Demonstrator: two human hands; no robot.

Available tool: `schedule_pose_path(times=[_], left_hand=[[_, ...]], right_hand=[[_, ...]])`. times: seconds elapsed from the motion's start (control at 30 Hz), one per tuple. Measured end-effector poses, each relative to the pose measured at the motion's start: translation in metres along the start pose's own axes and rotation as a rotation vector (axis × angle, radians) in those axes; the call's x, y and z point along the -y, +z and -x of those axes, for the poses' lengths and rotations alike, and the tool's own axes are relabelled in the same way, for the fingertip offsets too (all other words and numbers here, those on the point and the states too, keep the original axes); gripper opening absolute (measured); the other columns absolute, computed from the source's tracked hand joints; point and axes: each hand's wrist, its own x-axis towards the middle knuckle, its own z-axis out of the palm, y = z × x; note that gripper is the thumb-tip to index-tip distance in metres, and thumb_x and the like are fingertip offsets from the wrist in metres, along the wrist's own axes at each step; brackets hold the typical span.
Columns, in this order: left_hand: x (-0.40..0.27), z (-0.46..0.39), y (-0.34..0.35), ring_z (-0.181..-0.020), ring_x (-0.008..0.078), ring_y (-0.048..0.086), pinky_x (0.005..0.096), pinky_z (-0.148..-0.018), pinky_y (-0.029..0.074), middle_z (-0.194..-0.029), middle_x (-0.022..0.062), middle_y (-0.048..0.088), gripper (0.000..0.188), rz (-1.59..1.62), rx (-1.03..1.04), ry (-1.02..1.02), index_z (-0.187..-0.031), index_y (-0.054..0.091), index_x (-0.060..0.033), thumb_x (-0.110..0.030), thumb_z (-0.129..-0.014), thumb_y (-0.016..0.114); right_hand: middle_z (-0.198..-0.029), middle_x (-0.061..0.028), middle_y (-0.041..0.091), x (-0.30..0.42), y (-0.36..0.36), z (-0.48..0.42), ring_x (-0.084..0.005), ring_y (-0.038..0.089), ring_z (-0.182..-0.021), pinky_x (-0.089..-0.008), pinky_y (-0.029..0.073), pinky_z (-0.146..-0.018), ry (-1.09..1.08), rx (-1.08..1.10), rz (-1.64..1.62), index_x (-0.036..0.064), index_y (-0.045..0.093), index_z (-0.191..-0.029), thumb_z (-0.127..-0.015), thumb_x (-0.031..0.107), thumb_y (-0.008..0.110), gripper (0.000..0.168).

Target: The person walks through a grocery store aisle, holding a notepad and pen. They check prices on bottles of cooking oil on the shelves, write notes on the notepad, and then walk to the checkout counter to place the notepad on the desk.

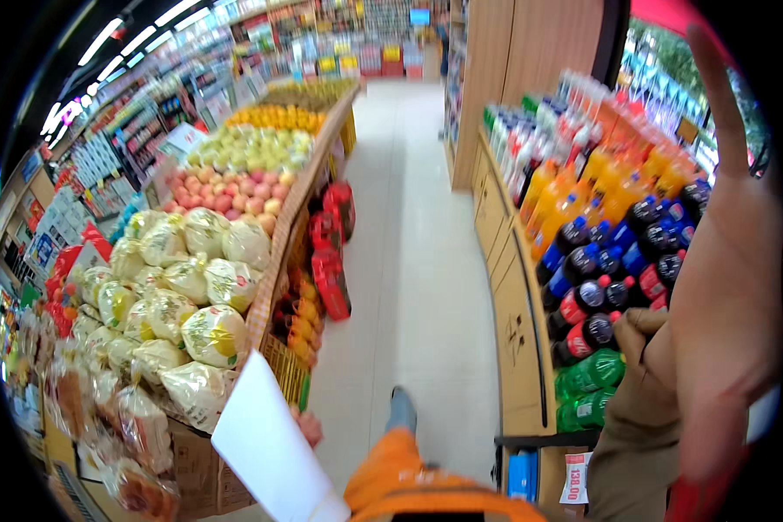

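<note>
My left hand [308,427] shows only in part, past the right edge of a blank white sheet of paper [267,437] that it grips. The sheet tilts beside the front end of a fruit stand [280,248]. Wrapped pomelos [169,307] fill the near part of that stand. At the right rim, large and blurred, my right hand [724,280] is raised close to the camera. Its index finger points up and other fingers look curled; whether anything is in it is unclear. Behind it lie bottles of dark soda [590,293], orange drink [561,199] and green soda [590,372].
A tiled aisle [411,261] runs ahead between the stand and a wooden drinks display [519,326]. Red packs [329,280] stand on the floor at left. Bagged bread [140,424] hangs nearby. Brown cloth [646,424] covers part of the display. A tall wooden cabinet [522,65] rises beyond.
</note>
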Motion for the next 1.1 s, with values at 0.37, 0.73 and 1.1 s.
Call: schedule_pose_path(times=[0.37, 0.73, 1.1], left_hand=[[-0.135, -0.505, 0.014, -0.061, 0.0119, 0.032, 0.0231, -0.057, 0.031, -0.068, 0.0000, 0.033, 0.024, -0.127, -0.039, -0.358, -0.074, 0.045, -0.0069, -0.026, -0.089, 0.049], [-0.213, -0.995, 0.010, -0.095, 0.0195, 0.039, 0.0343, -0.077, 0.039, -0.102, 0.0097, 0.039, 0.028, 0.014, 0.039, -0.284, -0.109, 0.045, -0.0079, -0.029, -0.090, 0.050], [-0.379, -1.376, 0.037, -0.064, 0.0109, 0.033, 0.0223, -0.061, 0.034, -0.072, 0.0001, 0.033, 0.015, -0.149, -0.126, 0.126, -0.085, 0.044, -0.0049, -0.019, -0.090, 0.047]], right_hand=[[-0.094, -0.0113, 0.053, -0.436, 0.095, -0.082, -0.0229, 0.051, -0.085, -0.0353, 0.042, -0.075, 0.796, 0.013, -0.712, 0.005, 0.063, -0.081, -0.074, 0.033, 0.067, 0.030], [-0.102, -0.0125, 0.053, -0.913, 0.141, -0.297, -0.0254, 0.052, -0.095, -0.0383, 0.044, -0.085, 0.799, 0.334, -1.470, 0.006, 0.063, -0.081, -0.086, 0.038, 0.054, 0.033], [-0.096, -0.0055, 0.053, -1.355, 0.226, -0.495, -0.0191, 0.051, -0.091, -0.0324, 0.042, -0.083, 0.790, 0.383, -1.610, 0.010, 0.062, -0.077, -0.084, 0.032, 0.057, 0.023]])
